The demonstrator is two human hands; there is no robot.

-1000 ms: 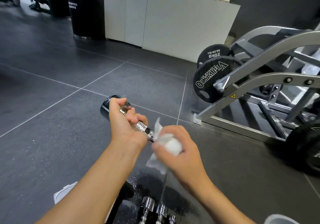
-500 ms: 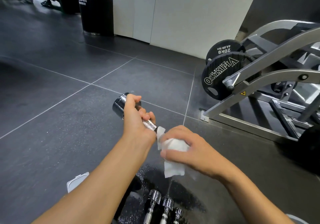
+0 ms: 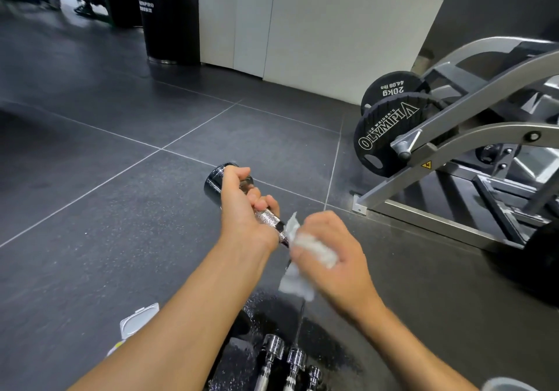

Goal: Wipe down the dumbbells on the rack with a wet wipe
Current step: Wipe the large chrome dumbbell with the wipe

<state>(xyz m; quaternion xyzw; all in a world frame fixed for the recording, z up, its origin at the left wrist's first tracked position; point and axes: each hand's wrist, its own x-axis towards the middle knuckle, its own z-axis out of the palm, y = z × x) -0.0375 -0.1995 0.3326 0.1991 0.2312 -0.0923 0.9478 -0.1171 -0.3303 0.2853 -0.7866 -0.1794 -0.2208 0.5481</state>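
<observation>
"Head view: where is the dumbbell?"

"Up off the floor, in the middle of the picture, lying at a slant. Its far end points away to the left and its near end comes toward the right."

"What does it look like?"

"It is small, with a glossy black round head at the far end and a chrome handle with a knurled grip. The near head is hidden under the wet wipe."

"And the hands?"

"The left hand has its fingers clenched round the handle just behind the black head. The right hand grasps the bunched white wipe, fingers curled round it at the near end of the handle. A loose flap hangs below the fist. That hand is a little blurred."

"Anything beneath them?"

"Other dumbbells with chrome ends lie side by side at the near edge, on something black and speckled. A white plastic lid is on the floor near left."

"Further off?"

"A black 20 kg weight plate hangs on a grey machine frame at the right, and a white counter stands at the far side."
</observation>
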